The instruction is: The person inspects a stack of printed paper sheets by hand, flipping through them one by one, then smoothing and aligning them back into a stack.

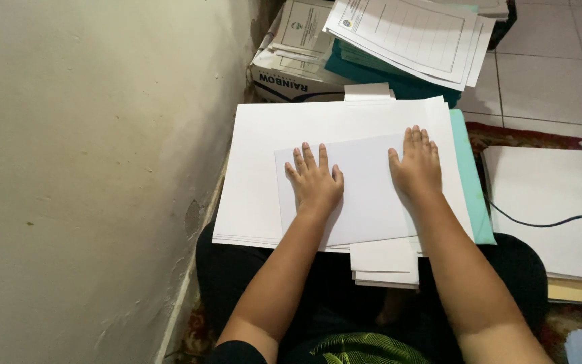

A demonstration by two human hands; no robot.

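A small white sheet of paper (365,195) lies on top of a stack of large white sheets (257,168) resting on my lap. My left hand (316,180) presses flat on the small sheet's left part, fingers spread. On its right edge my right hand (417,164) lies flat too, fingers nearly together. Both palms face down and hold nothing. A few smaller white sheets (385,264) stick out from under the stack toward me. A teal folder (474,189) shows under the stack's right side.
A beige wall (89,168) runs along the left. Beyond the stack are a cardboard box (291,81) and printed forms (412,34) on green folders. More white sheets (554,202) lie to the right with a black cable (547,222) across them, on tiled floor (554,61).
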